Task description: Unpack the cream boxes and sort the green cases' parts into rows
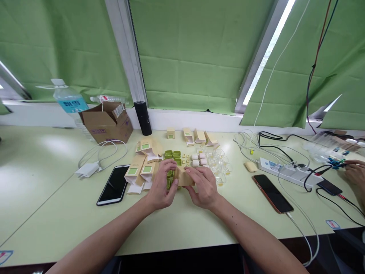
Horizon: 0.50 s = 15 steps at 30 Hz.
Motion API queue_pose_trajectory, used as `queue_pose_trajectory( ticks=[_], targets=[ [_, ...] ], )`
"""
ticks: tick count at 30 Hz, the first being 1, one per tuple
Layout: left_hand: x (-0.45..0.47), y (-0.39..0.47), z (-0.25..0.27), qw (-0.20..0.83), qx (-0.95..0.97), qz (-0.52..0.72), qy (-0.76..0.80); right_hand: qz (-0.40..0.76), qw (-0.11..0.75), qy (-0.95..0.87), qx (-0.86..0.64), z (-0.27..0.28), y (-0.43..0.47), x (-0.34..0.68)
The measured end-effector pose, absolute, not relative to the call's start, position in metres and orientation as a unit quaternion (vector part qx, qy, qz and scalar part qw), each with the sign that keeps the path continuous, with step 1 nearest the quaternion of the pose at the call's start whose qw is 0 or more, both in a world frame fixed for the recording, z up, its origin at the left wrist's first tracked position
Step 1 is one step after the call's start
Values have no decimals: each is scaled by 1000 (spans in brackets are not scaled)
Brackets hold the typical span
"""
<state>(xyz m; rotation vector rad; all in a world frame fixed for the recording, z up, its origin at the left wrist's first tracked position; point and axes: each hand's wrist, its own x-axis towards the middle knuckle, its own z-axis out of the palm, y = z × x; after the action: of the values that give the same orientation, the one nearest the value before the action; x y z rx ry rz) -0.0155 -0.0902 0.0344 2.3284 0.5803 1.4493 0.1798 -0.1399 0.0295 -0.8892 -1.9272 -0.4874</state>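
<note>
Between my two hands is a small kraft paper box (pixel 183 177), held over the middle of the table. My left hand (pixel 163 186) grips its left side, and my right hand (pixel 203 185) has fingers on its top and right side. Partly hidden behind my hands are small green square cups (pixel 172 154). Tiny yellowish pieces (pixel 186 156) lie beside them, then white rounded blocks (pixel 199 160) and clear plastic cups (pixel 219 163). More paper boxes (pixel 137 169) with green windows and open flaps lie to the left of my left hand. Others (pixel 199 136) stand at the back.
Left are a phone (pixel 113 185), a white charger with cable (pixel 88 169), a cardboard box (pixel 107 123), a large water bottle (pixel 71 104) and a black flask (pixel 143 118). Right are another phone (pixel 272 193), a power strip (pixel 285 171), tangled cables and another person's hand (pixel 355 171).
</note>
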Motion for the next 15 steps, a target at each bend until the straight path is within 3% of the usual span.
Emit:
queue_pose_trajectory(
  ticks=[7,15],
  targets=[
    [1,-105,20,407,725,497,247,-187,533,-733,-380,28,-139,175],
    [7,-114,23,465,690,493,254,-132,530,-755,-363,30,-144,175]
  ],
)
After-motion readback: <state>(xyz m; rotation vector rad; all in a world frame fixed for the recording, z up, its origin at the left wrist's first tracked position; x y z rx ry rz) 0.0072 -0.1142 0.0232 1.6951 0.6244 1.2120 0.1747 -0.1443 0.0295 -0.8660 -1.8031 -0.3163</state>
